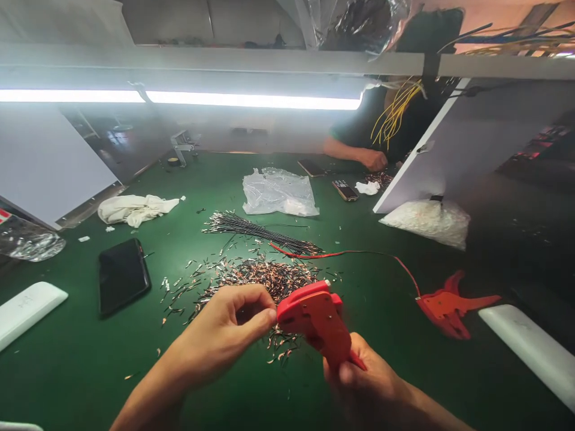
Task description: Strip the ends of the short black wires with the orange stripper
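Low in the middle of the frame, we grip a red plastic wire-stripping tool (317,320) in our closed right hand (368,377), while our left hand (227,332) pinches its fingertips at the tool's nose. Just behind lies a heap of stripped copper-tipped wire ends (256,276) on the green table (90,359).

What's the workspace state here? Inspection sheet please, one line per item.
Surface: green bench mat, littered with wire offcuts.
Job's things: red plastic wire stripper; pile of short stripped wire pieces; bundle of thin black wires.
Clutter: black phone, white cloth, clear plastic bag, second red stripper.
Grippers: right hand grips the stripper; left hand pinches at its jaws, contents hidden.
Cables: red wire across the mat.
Surroundings: another person's hand opposite; strip light overhead.
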A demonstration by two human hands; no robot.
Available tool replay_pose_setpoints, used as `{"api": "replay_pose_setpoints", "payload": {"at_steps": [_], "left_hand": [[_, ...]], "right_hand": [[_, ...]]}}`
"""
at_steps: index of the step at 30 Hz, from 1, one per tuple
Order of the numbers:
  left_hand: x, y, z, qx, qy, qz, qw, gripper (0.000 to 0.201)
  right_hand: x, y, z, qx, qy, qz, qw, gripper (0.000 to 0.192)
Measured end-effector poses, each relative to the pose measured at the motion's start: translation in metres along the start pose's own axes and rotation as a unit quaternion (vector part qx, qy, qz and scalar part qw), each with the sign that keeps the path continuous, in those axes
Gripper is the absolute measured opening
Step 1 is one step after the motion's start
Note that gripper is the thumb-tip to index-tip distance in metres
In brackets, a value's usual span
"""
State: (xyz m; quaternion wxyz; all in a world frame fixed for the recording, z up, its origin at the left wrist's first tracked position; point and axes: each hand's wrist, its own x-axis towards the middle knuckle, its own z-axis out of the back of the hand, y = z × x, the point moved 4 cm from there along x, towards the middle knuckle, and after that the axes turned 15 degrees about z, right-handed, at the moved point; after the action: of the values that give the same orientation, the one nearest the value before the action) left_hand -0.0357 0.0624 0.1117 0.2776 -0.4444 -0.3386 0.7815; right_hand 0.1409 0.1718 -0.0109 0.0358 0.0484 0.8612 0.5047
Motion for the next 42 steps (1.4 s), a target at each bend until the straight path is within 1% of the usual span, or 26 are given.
{"api": "replay_pose_setpoints", "payload": {"at_steps": [3,6,10,12,14,17,20,23,27,32,36,38,42], "left_hand": [[0.006,0.009,0.000,-0.029,-0.027,-0.033,0.999,0.027],[0.011,0.015,-0.002,-0.032,-0.068,-0.073,0.994,0.020],[0.012,0.014,-0.003,0.007,-0.127,-0.158,0.979,0.018],[0.011,0.012,-0.001,0.028,-0.149,-0.182,0.972,0.018],[0.009,0.009,0.000,0.039,-0.154,-0.197,0.967,0.018],[0.007,0.007,0.003,0.045,-0.150,-0.212,0.965,0.018],[0.004,0.007,0.004,0.047,-0.143,-0.214,0.965,0.018],[0.003,0.009,0.004,0.055,-0.123,-0.194,0.972,0.019],[0.004,0.010,0.002,0.064,-0.067,-0.158,0.983,0.024],[0.008,0.009,0.000,0.077,-0.024,-0.119,0.990,0.028],[0.007,0.007,-0.001,0.076,-0.003,-0.104,0.992,0.029],[0.006,0.007,-0.001,0.069,0.005,-0.098,0.993,0.028],[0.004,0.009,0.000,0.059,0.026,-0.092,0.994,0.027]], "right_hand": [[0.001,-0.006,0.001,0.019,-0.008,-0.002,1.000,0.059],[0.003,-0.009,0.006,0.052,-0.019,0.000,0.998,0.058],[0.004,-0.011,0.010,0.074,-0.037,0.003,0.997,0.053],[0.004,-0.011,0.009,0.087,-0.041,0.011,0.995,0.049],[0.005,-0.009,0.005,0.103,-0.038,0.022,0.994,0.048],[0.007,-0.005,-0.003,0.121,0.004,0.024,0.992,0.048],[0.008,-0.003,-0.007,0.127,0.028,0.000,0.991,0.051],[0.006,-0.004,-0.008,0.134,0.033,-0.022,0.990,0.055],[0.004,-0.004,-0.010,0.143,0.028,-0.027,0.989,0.052],[0.007,0.000,-0.012,0.149,0.038,0.011,0.988,0.048],[0.009,0.002,-0.011,0.123,0.064,0.001,0.990,0.049],[0.009,0.002,-0.010,0.110,0.069,0.011,0.991,0.049],[0.005,-0.005,-0.009,0.104,0.032,0.018,0.994,0.051]]}}
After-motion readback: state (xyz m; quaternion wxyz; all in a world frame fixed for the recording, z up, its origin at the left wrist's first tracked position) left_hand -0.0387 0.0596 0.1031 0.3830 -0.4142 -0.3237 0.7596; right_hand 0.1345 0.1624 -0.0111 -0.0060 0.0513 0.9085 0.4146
